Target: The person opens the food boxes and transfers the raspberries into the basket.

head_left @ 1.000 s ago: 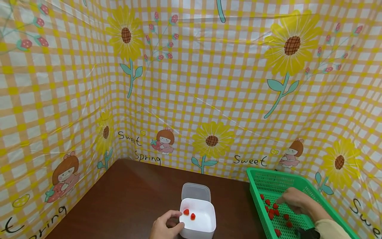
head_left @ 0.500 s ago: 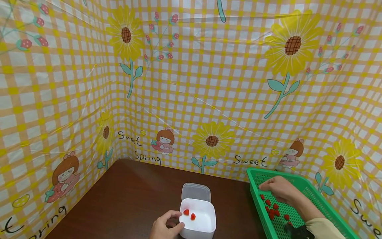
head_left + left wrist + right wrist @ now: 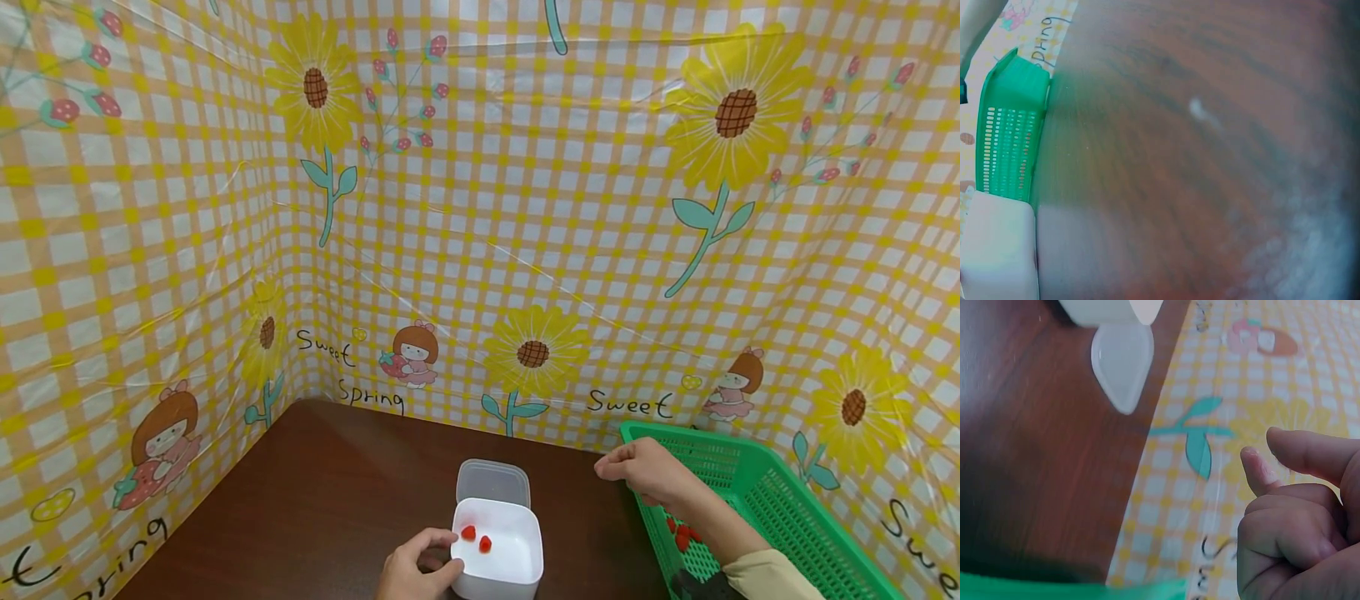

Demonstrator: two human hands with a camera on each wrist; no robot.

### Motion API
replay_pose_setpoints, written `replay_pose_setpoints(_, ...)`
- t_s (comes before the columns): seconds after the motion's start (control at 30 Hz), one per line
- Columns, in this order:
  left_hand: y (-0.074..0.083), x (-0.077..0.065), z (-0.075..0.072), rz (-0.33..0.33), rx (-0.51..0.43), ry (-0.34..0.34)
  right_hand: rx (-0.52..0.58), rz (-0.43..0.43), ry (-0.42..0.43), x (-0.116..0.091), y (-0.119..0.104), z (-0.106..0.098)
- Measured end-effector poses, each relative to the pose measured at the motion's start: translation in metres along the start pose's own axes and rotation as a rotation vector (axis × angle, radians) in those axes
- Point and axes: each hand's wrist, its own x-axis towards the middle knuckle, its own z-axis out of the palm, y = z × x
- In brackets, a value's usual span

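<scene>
A white plastic box (image 3: 517,546) stands on the table with its translucent lid (image 3: 492,483) folded back behind it. Two small red berries (image 3: 468,532) lie inside. My left hand (image 3: 420,567) grips the box's left side, thumb at the front corner and fingers at the rim. Over the left edge of the green basket (image 3: 750,467), my right hand (image 3: 651,475) is raised, fingers curled, thumb and index close together. No berry shows at its fingertips (image 3: 1254,459); anything tucked behind them is hidden. Several red berries (image 3: 682,537) show in the basket below my forearm.
The dark brown table (image 3: 337,500) spreads left of the box, and a strip of it lies between box and basket. A checked, flower-printed cloth (image 3: 480,250) walls in the back and sides. A black strap (image 3: 701,587) is on my right wrist.
My right hand has risen from among the berries in the basket and moved left past the basket's edge. My left hand, the box and its two berries have stayed in place.
</scene>
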Motion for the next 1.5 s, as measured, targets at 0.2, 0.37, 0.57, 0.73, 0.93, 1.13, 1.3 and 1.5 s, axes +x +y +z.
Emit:
replay_pose_setpoints(0.2,0.000,0.000,-0.001,-0.001,0.000,-0.001,0.020,-0.003,0.002,0.002,-0.013,0.026)
replay_pose_setpoints(0.37,-0.002,0.000,-0.001,-0.001,0.015,0.005,0.025,0.005,0.009,0.005,-0.018,0.046)
replay_pose_setpoints(0.57,-0.003,0.000,-0.001,-0.021,0.012,0.005,0.038,-0.007,-0.032,0.013,-0.019,0.066)
replay_pose_setpoints(0.73,-0.002,-0.001,-0.001,-0.016,-0.004,-0.006,0.044,-0.028,-0.057,0.016,-0.020,0.081)
replay_pose_setpoints(0.93,-0.003,-0.001,-0.001,-0.013,-0.007,-0.008,0.039,-0.030,-0.085,0.019,-0.025,0.096)
replay_pose_setpoints(1.13,-0.004,-0.001,-0.002,-0.009,-0.005,-0.008,0.055,-0.045,-0.123,0.023,-0.024,0.112)
replay_pose_setpoints(1.3,-0.004,0.000,-0.002,-0.010,-0.005,-0.015,0.058,-0.060,-0.147,0.025,-0.022,0.125)
replay_pose_setpoints(1.5,-0.004,0.000,-0.002,-0.016,-0.019,-0.028,0.057,-0.072,-0.161,0.027,-0.022,0.138)
